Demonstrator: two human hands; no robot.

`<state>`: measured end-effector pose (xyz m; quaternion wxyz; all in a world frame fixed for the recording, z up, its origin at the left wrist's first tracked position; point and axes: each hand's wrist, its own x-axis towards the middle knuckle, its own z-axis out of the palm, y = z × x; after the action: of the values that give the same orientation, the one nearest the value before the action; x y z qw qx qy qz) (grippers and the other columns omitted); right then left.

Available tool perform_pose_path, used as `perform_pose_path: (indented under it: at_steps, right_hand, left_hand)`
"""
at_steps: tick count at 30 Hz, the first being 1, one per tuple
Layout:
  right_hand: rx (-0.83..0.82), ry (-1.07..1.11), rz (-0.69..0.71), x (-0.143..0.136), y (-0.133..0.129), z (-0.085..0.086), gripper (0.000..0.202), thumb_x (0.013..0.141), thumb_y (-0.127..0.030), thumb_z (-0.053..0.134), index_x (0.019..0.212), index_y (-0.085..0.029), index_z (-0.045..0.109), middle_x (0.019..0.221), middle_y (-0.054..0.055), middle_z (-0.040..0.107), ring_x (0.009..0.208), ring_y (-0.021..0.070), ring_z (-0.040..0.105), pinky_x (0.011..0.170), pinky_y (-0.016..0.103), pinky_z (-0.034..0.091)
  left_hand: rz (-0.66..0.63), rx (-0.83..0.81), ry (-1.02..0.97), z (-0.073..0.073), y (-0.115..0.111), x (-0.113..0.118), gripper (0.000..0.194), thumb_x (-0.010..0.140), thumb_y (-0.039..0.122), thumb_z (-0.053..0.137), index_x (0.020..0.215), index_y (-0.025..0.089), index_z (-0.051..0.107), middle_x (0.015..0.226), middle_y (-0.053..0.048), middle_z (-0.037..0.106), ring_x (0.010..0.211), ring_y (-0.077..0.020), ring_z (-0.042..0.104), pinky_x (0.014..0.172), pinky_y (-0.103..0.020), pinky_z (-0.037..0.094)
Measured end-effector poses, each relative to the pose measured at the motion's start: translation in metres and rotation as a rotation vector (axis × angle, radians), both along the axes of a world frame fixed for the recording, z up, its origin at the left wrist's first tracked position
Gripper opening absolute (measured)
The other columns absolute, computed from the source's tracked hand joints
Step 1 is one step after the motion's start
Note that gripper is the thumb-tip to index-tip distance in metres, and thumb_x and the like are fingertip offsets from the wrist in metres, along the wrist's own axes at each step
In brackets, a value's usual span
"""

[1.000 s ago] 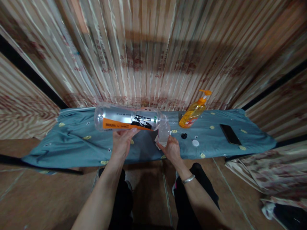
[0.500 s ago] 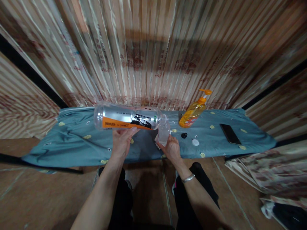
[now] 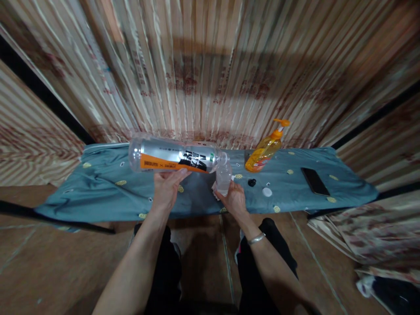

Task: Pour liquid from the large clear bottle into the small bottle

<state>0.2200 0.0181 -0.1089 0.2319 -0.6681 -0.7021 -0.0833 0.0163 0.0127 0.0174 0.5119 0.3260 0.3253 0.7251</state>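
My left hand point(image 3: 169, 186) is closed around the underside of a large clear plastic bottle point(image 3: 170, 155) with a silver and orange label. The bottle lies almost level in the air, its neck to the right, meeting the top of a small clear bottle point(image 3: 223, 177). That small bottle is gripped near its base by my right hand point(image 3: 234, 197), which wears a silver bracelet on the wrist. A whitish crumpled piece, perhaps tissue point(image 3: 215, 191), shows beside the small bottle's base. Whether liquid is flowing between the two necks I cannot make out.
On the teal cloth point(image 3: 108, 197) stand an orange pump bottle point(image 3: 264, 151), a small black cap point(image 3: 252, 182), a white round cap point(image 3: 267, 192) and a dark phone point(image 3: 315, 181). A pleated curtain point(image 3: 203, 78) hangs behind; black poles point(image 3: 49, 94) slant at the sides.
The view has shifted slightly, so the cloth sits a little higher. Both hands keep their hold, and the bottles stay neck to neck in nearly the same pose.
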Motion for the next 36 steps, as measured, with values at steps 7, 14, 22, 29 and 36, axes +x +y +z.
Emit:
perform_pose_path:
  at_steps: [7,14,22,29,36]
  right_hand:
    - [-0.014,-0.004,-0.012,0.0003,0.0007,-0.0013,0.066,0.079,-0.058,0.052,0.115,-0.003,0.050,0.093,0.017,0.064,0.088,0.0272,0.057,0.078,0.036,0.039]
    - [-0.024,-0.002,-0.045,-0.0019,0.0001,0.0024,0.067,0.077,-0.060,0.055,0.114,-0.004,0.051,0.089,0.015,0.064,0.086,0.0268,0.057,0.077,0.035,0.040]
    - [-0.039,-0.022,-0.038,-0.0027,-0.0002,0.0053,0.067,0.078,-0.059,0.054,0.114,-0.004,0.050,0.092,0.016,0.064,0.088,0.0261,0.056,0.078,0.035,0.039]
    - [-0.050,-0.023,-0.040,-0.0030,0.0003,0.0045,0.069,0.078,-0.058,0.055,0.117,-0.002,0.049,0.096,0.017,0.064,0.089,0.0268,0.055,0.079,0.036,0.039]
    - [-0.050,-0.030,-0.043,-0.0038,0.0002,0.0048,0.068,0.077,-0.057,0.056,0.118,-0.003,0.048,0.095,0.017,0.064,0.089,0.0263,0.055,0.079,0.036,0.039]
  left_hand:
    - [-0.013,0.021,-0.014,0.0010,-0.0001,0.0007,0.051,0.055,0.010,0.077,0.101,0.024,0.063,0.071,0.001,0.069,0.071,-0.0187,0.067,0.073,-0.038,0.055]
    - [-0.020,0.020,0.009,0.0023,0.0004,0.0020,0.054,0.055,0.013,0.078,0.105,0.025,0.062,0.071,0.001,0.070,0.072,-0.0195,0.068,0.077,-0.040,0.055]
    - [-0.022,0.040,-0.014,0.0024,0.0007,0.0008,0.047,0.054,0.011,0.078,0.098,0.021,0.066,0.072,0.000,0.071,0.070,-0.0178,0.068,0.075,-0.039,0.056]
    - [-0.023,0.053,0.005,0.0027,0.0001,0.0001,0.048,0.053,0.012,0.079,0.099,0.021,0.066,0.070,0.000,0.070,0.071,-0.0183,0.068,0.077,-0.040,0.056]
    - [-0.018,0.056,0.014,0.0023,0.0007,0.0001,0.034,0.053,0.012,0.078,0.085,0.019,0.068,0.069,0.000,0.069,0.070,-0.0171,0.067,0.077,-0.039,0.056]
